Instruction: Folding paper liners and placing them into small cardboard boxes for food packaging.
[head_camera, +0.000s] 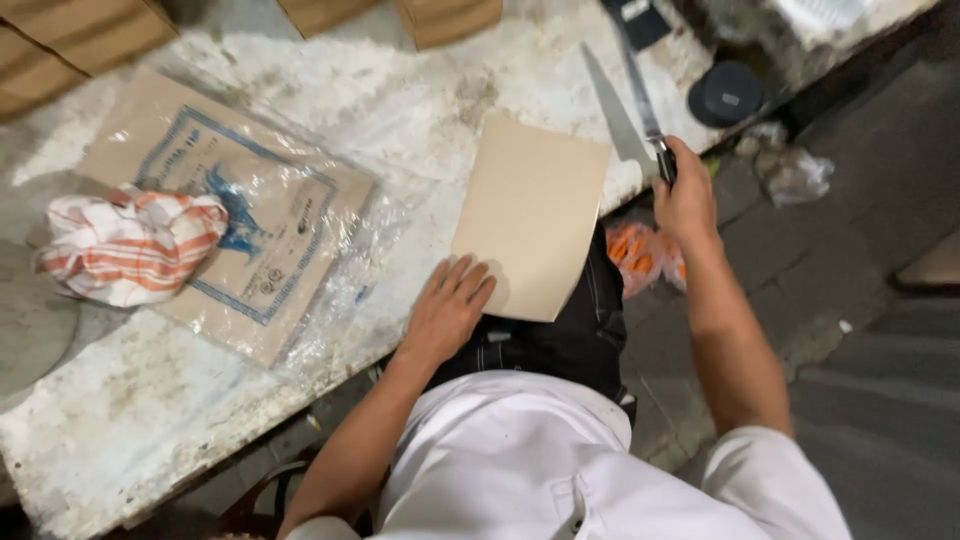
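Left hand (447, 305) lies flat, pinning tan card (530, 215) at the table's (150, 400) near edge; right hand (685, 195) grips knife (615, 105). Hold the card firmly, fingers clear.

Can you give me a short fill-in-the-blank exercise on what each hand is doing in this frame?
1. The right hand grips a ____ by its handle.
2. The left hand lies flat on the plain brown ____ sheet at the worktop's edge.
3. The orange-and-white striped ____ lies bunched on the plastic-wrapped printed cardboard.

Missing words: knife; cardboard; cloth.
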